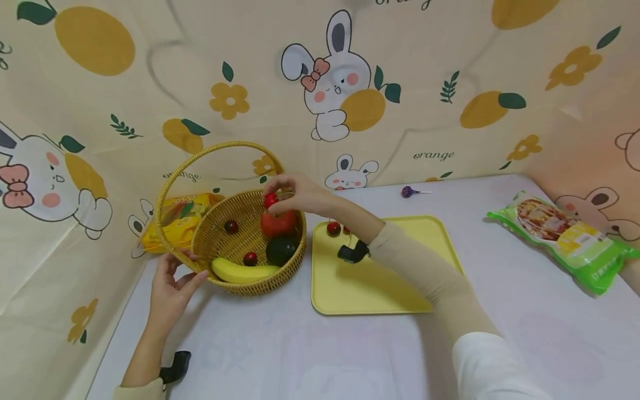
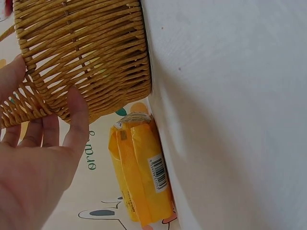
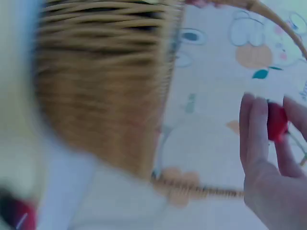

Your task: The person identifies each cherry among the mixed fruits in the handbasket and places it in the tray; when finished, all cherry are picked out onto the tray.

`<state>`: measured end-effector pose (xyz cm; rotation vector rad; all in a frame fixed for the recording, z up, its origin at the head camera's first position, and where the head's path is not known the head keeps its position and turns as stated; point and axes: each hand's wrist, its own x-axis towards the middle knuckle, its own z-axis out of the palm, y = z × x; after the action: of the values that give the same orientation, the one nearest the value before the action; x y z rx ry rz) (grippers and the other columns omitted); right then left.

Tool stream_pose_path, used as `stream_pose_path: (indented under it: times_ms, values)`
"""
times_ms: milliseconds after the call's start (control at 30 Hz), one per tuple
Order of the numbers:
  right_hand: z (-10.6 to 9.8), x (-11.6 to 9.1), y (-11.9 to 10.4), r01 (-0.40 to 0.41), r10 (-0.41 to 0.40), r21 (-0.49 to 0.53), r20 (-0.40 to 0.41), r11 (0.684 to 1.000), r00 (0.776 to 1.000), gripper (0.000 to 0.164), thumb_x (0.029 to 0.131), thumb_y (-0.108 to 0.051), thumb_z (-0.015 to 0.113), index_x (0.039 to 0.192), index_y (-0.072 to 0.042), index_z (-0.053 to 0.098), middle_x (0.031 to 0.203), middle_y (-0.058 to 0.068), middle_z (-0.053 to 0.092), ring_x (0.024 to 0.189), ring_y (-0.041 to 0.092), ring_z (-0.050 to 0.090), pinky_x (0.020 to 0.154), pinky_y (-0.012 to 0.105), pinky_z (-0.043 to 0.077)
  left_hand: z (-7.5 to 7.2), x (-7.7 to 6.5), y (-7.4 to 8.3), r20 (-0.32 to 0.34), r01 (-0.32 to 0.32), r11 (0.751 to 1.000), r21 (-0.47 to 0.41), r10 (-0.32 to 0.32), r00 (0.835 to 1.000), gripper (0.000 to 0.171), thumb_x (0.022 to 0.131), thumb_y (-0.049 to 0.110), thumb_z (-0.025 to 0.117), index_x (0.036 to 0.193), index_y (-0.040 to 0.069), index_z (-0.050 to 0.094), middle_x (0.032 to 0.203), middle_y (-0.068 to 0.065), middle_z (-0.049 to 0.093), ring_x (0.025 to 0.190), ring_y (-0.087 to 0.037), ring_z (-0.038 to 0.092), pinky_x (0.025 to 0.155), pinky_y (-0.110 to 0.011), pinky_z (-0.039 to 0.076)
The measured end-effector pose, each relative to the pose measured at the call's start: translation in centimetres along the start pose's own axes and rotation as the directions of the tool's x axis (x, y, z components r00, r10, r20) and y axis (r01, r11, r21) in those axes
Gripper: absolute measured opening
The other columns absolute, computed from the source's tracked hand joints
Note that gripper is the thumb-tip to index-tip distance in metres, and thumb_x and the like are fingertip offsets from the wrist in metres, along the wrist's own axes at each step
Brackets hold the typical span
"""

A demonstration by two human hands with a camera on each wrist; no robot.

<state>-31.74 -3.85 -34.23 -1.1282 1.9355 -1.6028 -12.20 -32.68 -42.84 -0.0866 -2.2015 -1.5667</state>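
My right hand [image 1: 306, 195] pinches a red cherry [image 1: 270, 200] by its sides, above the far right part of the wicker basket [image 1: 265, 286]. In the right wrist view the cherry's thin stem [image 3: 296, 139] trails beside the fingers. My left hand [image 1: 171, 291] grips the basket at its near left rim, by the foot of the tall handle [image 1: 161, 205]. Inside the basket lie a banana [image 1: 242, 272], a dark green avocado-like fruit [image 1: 281, 251], a large red fruit [image 1: 278, 224], a dark cherry [image 1: 231, 226] and another cherry [image 1: 250, 259].
Right of the basket, a yellow tray [image 1: 380, 294] holds cherries [image 1: 333, 228] under the right forearm. A lollipop [image 1: 407, 191] lies behind the tray. A green food packet [image 1: 565, 236] is at the right, and a yellow packet [image 1: 155, 239] stands behind the basket's left side.
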Motion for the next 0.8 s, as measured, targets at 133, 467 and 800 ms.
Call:
stream_pose_path:
  times_ms: [133,467,800]
  values:
    - [-2.4,-4.2,1.4,-0.038,0.036,-0.093,-0.032,0.995,0.999,0.026,0.086,-0.001,0.074,0.111,0.003,0.066,0.112,0.012,0.064,0.105,0.025,0.061,0.090,0.033,0.056,0.1,0.1,0.1,-0.002,-0.004,1.000,-0.016,0.004,1.000,0.062,0.081,-0.023,0.066,0.134,-0.008,0.038,0.118,-0.013,0.050,0.112,-0.020,0.050,0.084,-0.015,0.054]
    - [-3.1,-11.1,5.2,-0.121,0.140,-0.278,0.049,0.953,0.989,0.037,0.082,0.010,0.071,0.117,0.009,0.063,0.104,0.015,0.068,0.094,0.024,0.063,0.079,0.029,0.054,0.1,0.0,0.0,-0.009,-0.024,0.999,-0.026,0.023,1.000,0.059,0.079,-0.027,0.064,0.131,-0.014,0.038,0.114,-0.012,0.051,0.109,-0.018,0.052,0.081,-0.015,0.054]
    - [-1.6,-12.3,6.7,-0.141,0.185,-0.312,0.115,0.940,0.976,0.029,0.081,0.010,0.072,0.110,0.006,0.066,0.106,0.012,0.068,0.092,0.020,0.065,0.079,0.026,0.057,0.1,-0.1,0.2,-0.005,0.002,1.000,0.010,-0.002,1.000,0.060,0.081,-0.024,0.065,0.133,-0.011,0.038,0.116,-0.009,0.051,0.109,-0.018,0.052,0.083,-0.014,0.054]
